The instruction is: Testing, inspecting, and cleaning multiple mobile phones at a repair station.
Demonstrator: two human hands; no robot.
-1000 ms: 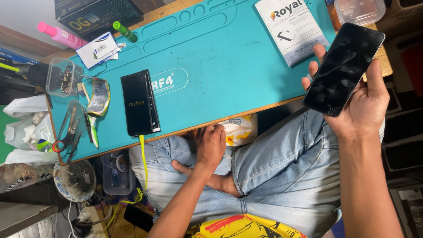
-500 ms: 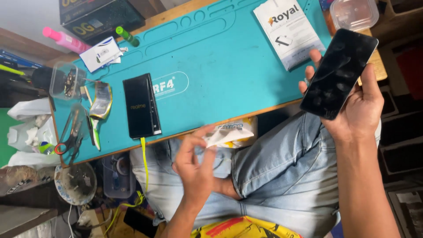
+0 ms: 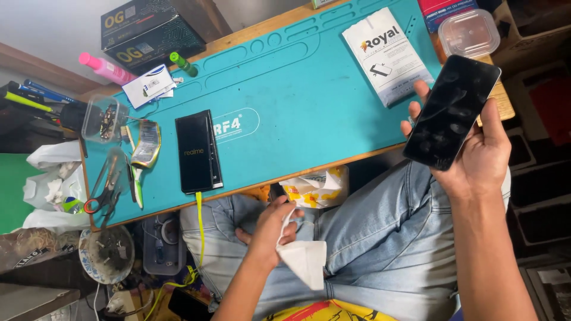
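Observation:
My right hand [image 3: 476,160] holds a black smartphone [image 3: 452,112] screen-up over the table's right front edge; the dark glass is smudged. My left hand [image 3: 270,229] is down over my lap, pinching a white tissue [image 3: 303,258] that hangs from the fingers. A second black phone [image 3: 197,151] lies flat on the teal work mat [image 3: 309,101], with a yellow cable [image 3: 200,229] running from its near end. A crumpled tissue packet [image 3: 315,189] sits just under the table edge above my left hand.
A white paper sleeve [image 3: 386,56] and a clear lidded box [image 3: 470,32] lie at the mat's right. At the left are scissors [image 3: 101,187], tweezers, a small parts box [image 3: 102,119], a pink bottle [image 3: 107,68], a green pen and a black carton [image 3: 151,30].
My left hand rose from my lap to the packet under the table edge and has come back down with a white tissue. The right hand and phone barely moved.

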